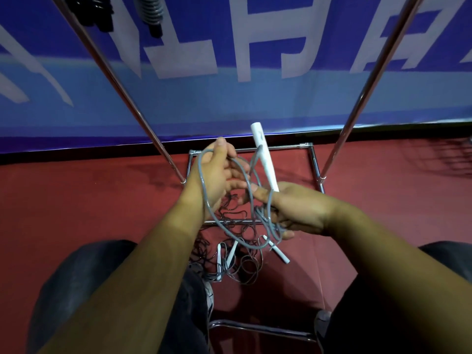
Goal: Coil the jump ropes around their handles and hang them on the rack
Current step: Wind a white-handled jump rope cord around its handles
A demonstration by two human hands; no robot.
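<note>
My right hand (296, 208) grips a white jump-rope handle (264, 157) that points up and away, with grey cord bunched in its fingers. My left hand (217, 172) holds a loop of the same grey cord (204, 190), which curves round my left wrist and down to the right hand. On the red floor below lies a tangle of thin dark ropes (229, 241) with several white handles (278, 251). The chrome rack (127, 98) rises on both sides, its base frame (314, 162) beyond my hands.
A blue banner (229, 98) with large white letters stands behind the rack. Dark coiled items (150, 14) hang at the top left. My dark-trousered knees (89, 290) frame the rope pile, and a chrome bar (255, 327) crosses low between them.
</note>
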